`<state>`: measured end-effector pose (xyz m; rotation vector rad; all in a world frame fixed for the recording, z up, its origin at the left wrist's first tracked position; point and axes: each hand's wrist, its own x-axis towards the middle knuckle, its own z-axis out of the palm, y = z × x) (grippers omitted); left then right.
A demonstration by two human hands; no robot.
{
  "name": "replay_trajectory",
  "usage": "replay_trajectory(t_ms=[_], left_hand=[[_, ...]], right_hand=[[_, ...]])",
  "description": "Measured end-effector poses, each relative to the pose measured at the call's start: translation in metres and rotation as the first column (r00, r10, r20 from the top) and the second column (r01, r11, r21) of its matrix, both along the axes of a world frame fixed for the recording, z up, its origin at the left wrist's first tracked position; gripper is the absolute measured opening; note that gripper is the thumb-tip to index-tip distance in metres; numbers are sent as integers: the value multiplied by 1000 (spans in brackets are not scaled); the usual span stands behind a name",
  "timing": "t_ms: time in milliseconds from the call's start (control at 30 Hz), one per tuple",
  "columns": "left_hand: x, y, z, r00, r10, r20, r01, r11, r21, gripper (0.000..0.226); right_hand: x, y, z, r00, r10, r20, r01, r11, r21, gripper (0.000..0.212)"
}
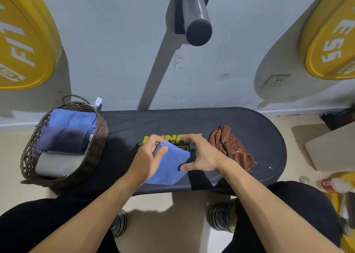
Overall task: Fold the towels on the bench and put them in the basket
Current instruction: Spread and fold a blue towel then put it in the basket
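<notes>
- Blue towel (169,164) lies on the bench (249,122), near the front edge and about mid-length. It is already a compact folded rectangle; layered edges show at its far right corner.
- Left hand (148,156) pinches the towel's far left corner, thumb on top and fingers curled behind. Judgement: this pins the stacked layers so they do not slide apart.
- Right hand (201,154) sits at the towel's right edge, fingers spread and relaxed, thumb laid along the near right side. It grasps nothing; whether the fingertips touch the cloth cannot be told. Judgement: it is squaring or smoothing the fold, not lifting.
- Basket (28,152) stands at the left end of the bench. Three folded towels lie inside it side by side: blue at the far end, dark navy in the middle, grey nearest. Judgement: packing them in a row leaves little room, so the next one probably goes on top.
- Brown towel (230,147) lies crumpled on the bench just right of the right hand, not yet folded.
- Judgement on progress: three towels stowed, the fourth folded and about ready to carry left, one left to fold.
</notes>
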<state>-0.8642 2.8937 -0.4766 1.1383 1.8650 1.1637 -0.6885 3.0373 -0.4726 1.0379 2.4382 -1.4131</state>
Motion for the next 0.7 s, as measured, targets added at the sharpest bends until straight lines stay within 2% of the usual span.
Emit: replay_trajectory(t_ms=[33, 67, 100, 167, 200, 267, 367, 433, 500, 633, 700], left_hand=[[3, 2, 5, 996, -75, -38, 77, 996, 37, 11], [6, 3, 9, 985, -141, -102, 149, 986, 73, 8], [9, 4, 12, 968, -185, -171, 204, 974, 100, 8], [13, 5, 17, 940, -213, -265, 253, 960, 124, 15], [13, 6, 18, 932, -215, -292, 261, 957, 128, 16], [11, 6, 21, 931, -211, -299, 259, 957, 134, 14], [4, 8, 23, 971, -171, -169, 190, 976, 106, 10], [0, 9, 20, 992, -122, -41, 124, 991, 45, 12], [-2, 10, 9, 998, -64, 20, 64, 998, -12, 14], [-2, 6, -25, 999, 39, -19, -41, 989, -140, 11], [-2, 5, -41, 990, 143, -11, -142, 968, -207, 14]], right_hand=[[-1, -3, 2, 997, 53, -63, -52, 998, 26, 100], [-3, -8, 4, 986, 97, -133, -92, 995, 44, 106], [-6, -13, 6, 973, 124, -195, -116, 992, 57, 103], [-10, -20, 8, 956, 146, -256, -130, 988, 78, 85], [-12, -20, 10, 958, 153, -241, -134, 986, 95, 72], [-12, -14, 14, 975, 186, -117, -167, 973, 156, 49], [-7, 0, 19, 981, 186, 57, -194, 958, 212, 44], [-3, 6, 21, 988, 134, 80, -143, 983, 117, 44], [-1, 9, 18, 986, 127, 105, -120, 991, -66, 39], [2, 13, -3, 975, 83, 204, -18, 953, -301, 33], [1, 11, -20, 980, -51, 192, 116, 933, -341, 27]])
